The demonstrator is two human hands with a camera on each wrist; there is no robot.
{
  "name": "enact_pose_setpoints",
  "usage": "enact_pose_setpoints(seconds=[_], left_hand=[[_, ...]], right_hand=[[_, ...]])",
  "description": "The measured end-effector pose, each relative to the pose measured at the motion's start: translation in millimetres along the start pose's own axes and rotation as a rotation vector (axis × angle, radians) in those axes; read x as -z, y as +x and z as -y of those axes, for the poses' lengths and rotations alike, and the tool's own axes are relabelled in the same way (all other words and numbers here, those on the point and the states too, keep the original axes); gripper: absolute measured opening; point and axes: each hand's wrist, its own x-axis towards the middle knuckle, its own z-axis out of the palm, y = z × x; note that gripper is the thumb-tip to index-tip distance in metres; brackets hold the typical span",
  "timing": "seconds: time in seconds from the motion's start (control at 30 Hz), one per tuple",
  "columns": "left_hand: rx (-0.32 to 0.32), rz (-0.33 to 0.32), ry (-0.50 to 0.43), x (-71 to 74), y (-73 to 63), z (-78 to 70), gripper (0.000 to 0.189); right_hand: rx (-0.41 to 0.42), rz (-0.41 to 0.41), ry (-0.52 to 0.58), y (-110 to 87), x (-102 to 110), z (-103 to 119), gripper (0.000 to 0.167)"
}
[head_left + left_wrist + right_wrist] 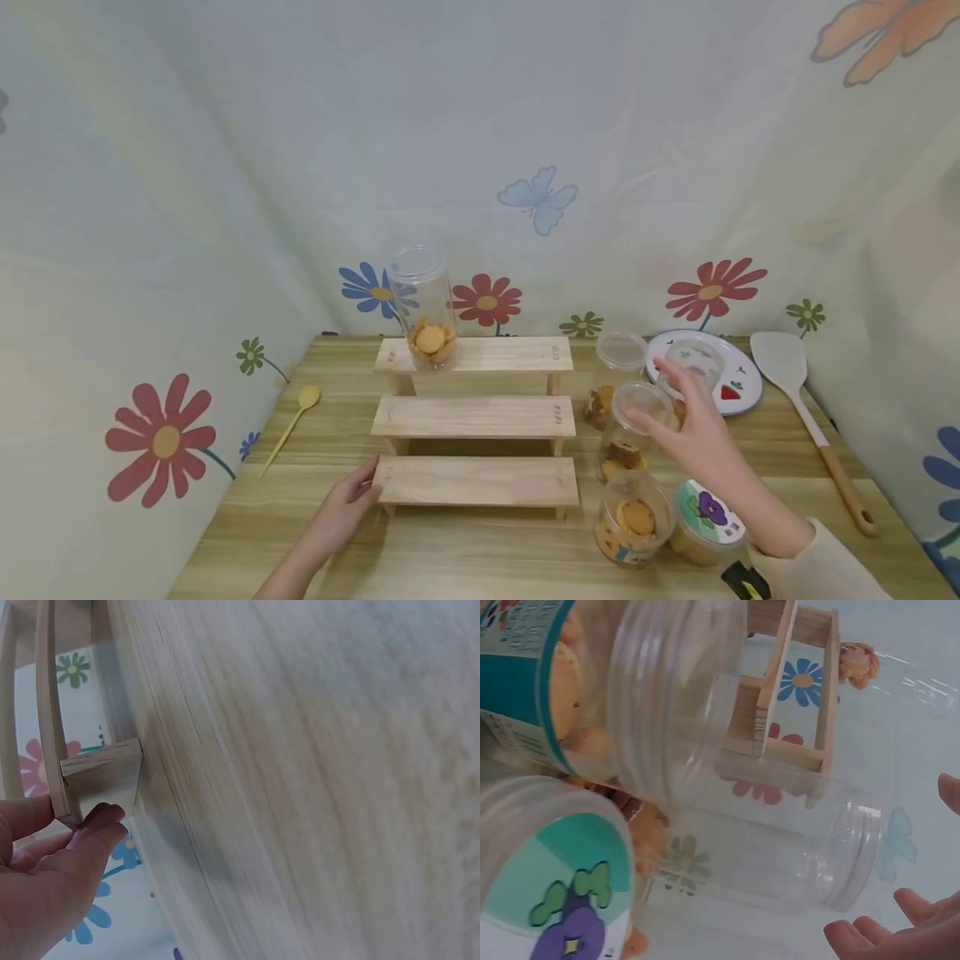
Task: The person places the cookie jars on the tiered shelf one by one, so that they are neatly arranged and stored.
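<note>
A three-step wooden display rack (pixel 480 482) stands on the table. My left hand (pixel 347 508) pinches the left end of its lowest step; in the left wrist view, thumb and fingers (pixel 105 825) lie on either side of the board's corner. My right hand (pixel 701 433), thumb and fingers spread, hovers over tall clear jars of cookies at the right. Its thumb overlaps the lid of one tall jar (pixel 622 454) in the head view. The right wrist view has the fingers (pixel 847 937) beyond a clear jar's lid (pixel 859 855), nothing between them.
One tall cookie jar (pixel 431 337) stands on the top step's left end. Right of the rack are a short cookie jar (pixel 636 523) and a flower-lidded jar (pixel 708 517). Behind them lies a plate (pixel 742 400), with a white spatula (pixel 802 400) alongside. A yellow spoon (pixel 300 408) lies left.
</note>
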Motion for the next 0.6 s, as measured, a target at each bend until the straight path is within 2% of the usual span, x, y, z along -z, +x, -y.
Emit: enact_pose_setpoints(seconds=[0.2,0.33,0.6], left_hand=[[0.017,0.003,-0.014,-0.5,1.1,-1.1,0.051],[0.001,0.007,-0.005,0.3,1.2,-2.7,0.051],[0.008,0.007,-0.005,0.4,0.3,-2.3,0.05]], right_hand=[[-0.063,0.05,-0.028,-2.8,1.6,-16.0,0.094],[-0.08,0.083,-0.015,-2.5,-0.8,-27.1,0.1],[-0.072,0.113,0.046,-5.0,-5.5,-42.3,0.097]])
